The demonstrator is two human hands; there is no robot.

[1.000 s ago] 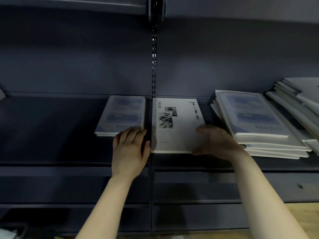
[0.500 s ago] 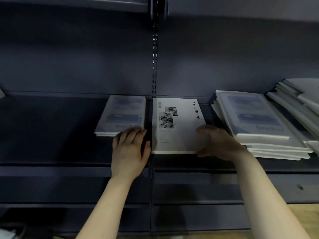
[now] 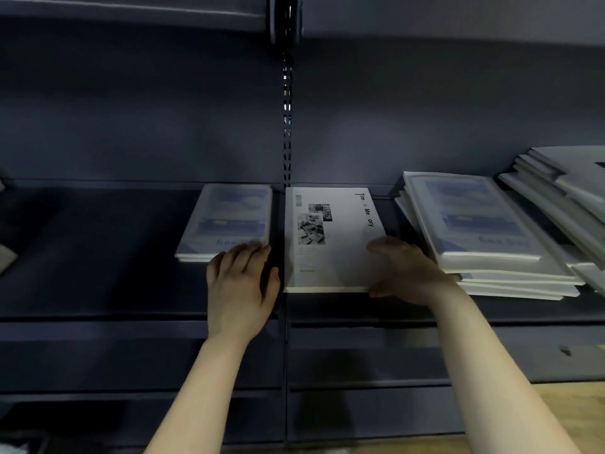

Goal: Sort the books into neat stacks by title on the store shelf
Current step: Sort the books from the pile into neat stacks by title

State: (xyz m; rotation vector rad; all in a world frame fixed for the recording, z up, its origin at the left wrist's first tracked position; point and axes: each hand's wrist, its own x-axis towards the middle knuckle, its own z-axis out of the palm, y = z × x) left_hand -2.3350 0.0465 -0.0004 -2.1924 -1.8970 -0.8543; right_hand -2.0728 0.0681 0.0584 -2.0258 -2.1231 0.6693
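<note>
White book (image 3: 330, 244) — right hand (image 3: 409, 273) grips its near corner, left hand (image 3: 242, 286) lies flat just beside

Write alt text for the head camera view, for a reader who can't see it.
At a dark store shelf, the right hand grips the front right corner of a white book lying flat, while the left hand rests its fingers on a small blue-covered stack beside it. A taller blue-covered stack and an untidy pile lie further right.
</note>
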